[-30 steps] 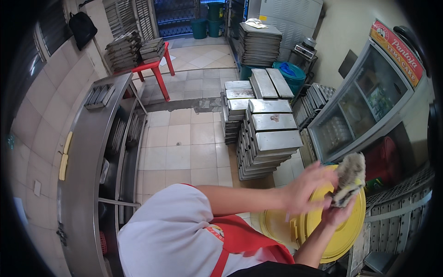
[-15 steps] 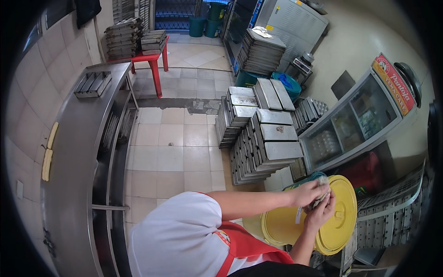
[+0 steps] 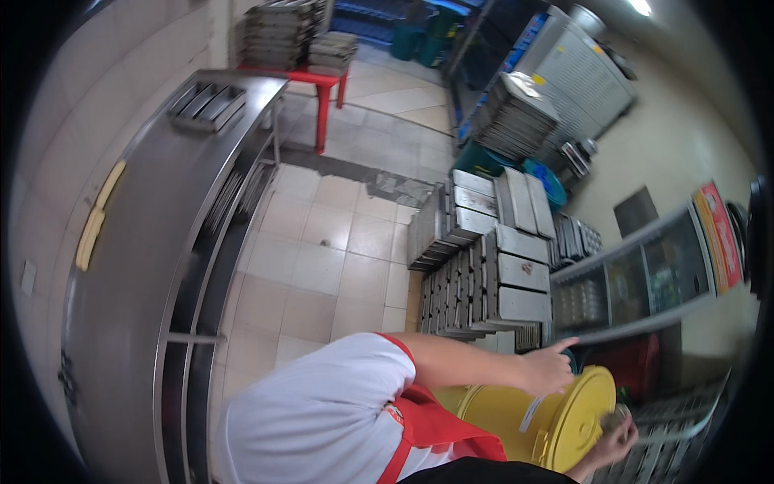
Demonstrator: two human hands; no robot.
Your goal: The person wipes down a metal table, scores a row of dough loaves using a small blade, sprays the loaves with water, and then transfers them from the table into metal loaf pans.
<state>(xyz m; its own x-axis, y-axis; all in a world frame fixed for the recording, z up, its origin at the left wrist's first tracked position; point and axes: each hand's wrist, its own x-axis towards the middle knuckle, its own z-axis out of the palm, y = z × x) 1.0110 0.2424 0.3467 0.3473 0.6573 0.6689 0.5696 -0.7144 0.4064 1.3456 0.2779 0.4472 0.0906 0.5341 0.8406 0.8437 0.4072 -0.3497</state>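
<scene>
My left hand (image 3: 550,369) is raised over the near side of a yellow lidded bucket (image 3: 538,418), index finger stretched out and nothing in it. On the far right of the bucket's round yellow lid (image 3: 590,407), my right hand (image 3: 617,442) grips a small crumpled greyish rag (image 3: 616,418), blurred by motion. Whether the rag touches the lid, I cannot tell.
Stacked metal baking tins (image 3: 524,270) stand beyond the bucket, near a glass-door fridge (image 3: 645,262). Metal racking (image 3: 669,448) lies to the right. Along the left runs a steel table (image 3: 129,323) holding joined tins (image 3: 208,106) and yellow dough-like strips (image 3: 101,214).
Both hands were together on the rag; now they are apart. The right hand has carried the rag right and down, while the left has let go. The whole view has tilted.
</scene>
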